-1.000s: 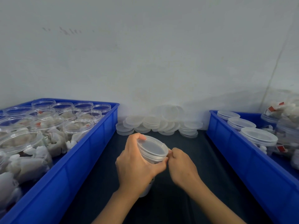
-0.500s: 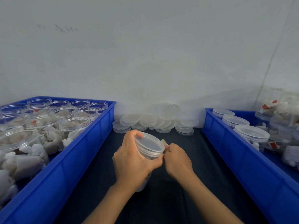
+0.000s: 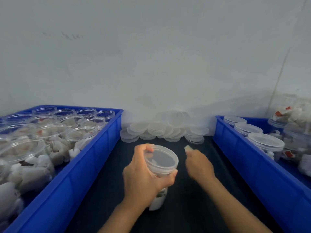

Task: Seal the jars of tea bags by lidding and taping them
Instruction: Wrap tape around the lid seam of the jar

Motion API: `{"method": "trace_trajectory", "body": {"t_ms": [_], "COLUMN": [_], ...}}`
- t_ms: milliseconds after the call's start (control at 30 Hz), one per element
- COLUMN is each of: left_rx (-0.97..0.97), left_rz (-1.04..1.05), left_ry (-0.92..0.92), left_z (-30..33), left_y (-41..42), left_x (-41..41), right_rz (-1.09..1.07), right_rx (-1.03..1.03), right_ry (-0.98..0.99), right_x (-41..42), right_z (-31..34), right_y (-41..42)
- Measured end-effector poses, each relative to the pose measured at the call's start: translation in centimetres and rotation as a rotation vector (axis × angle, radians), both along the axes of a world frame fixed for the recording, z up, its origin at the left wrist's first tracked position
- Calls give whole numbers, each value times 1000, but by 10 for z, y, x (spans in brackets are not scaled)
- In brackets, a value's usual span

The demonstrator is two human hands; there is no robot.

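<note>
The left hand [image 3: 144, 179] grips a lidded jar [image 3: 160, 167] over the dark table [image 3: 193, 207], between 2 blue crates. The right hand [image 3: 198, 163], just beside it, pinches a small pale piece [image 3: 188, 148]. The left crate [image 3: 80, 169] holds open jars [image 3: 80, 135] of tea bags; the right crate [image 3: 249, 162] holds lidded jars [image 3: 264, 143]. Loose lids [image 3: 161, 130] are stacked by the wall.
</note>
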State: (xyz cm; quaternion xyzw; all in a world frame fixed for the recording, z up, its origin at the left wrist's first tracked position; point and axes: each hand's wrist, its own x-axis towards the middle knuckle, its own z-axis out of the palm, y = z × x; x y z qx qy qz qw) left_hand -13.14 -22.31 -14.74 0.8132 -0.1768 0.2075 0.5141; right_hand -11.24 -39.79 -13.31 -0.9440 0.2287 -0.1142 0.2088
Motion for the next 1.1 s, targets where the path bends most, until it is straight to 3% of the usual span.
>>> {"method": "trace_trajectory", "body": {"t_ms": [233, 467, 700, 1000, 1067, 1100], "left_rx": [-56, -71, -188, -486, -512, -517], "left_rz": [2, -4, -61, -120, -136, -148], "left_ry": [25, 29, 53, 147, 151, 150], "left_z": [0, 0, -7, -9, -9, -8], "left_y": [1, 1, 2, 9, 9, 9], "left_x": [18, 21, 24, 34, 36, 36], "right_rz": [116, 135, 248, 203, 236, 276], "right_rx": [-63, -165, -350, -470, -437, -304], "right_ry": [-191, -259, -147, -75, -131, -218], "right_x": [-3, -5, -6, -3, -5, -7], "right_z": [-27, -32, -47, -60, -56, -51], "right_y": [14, 25, 26, 29, 27, 27]}}
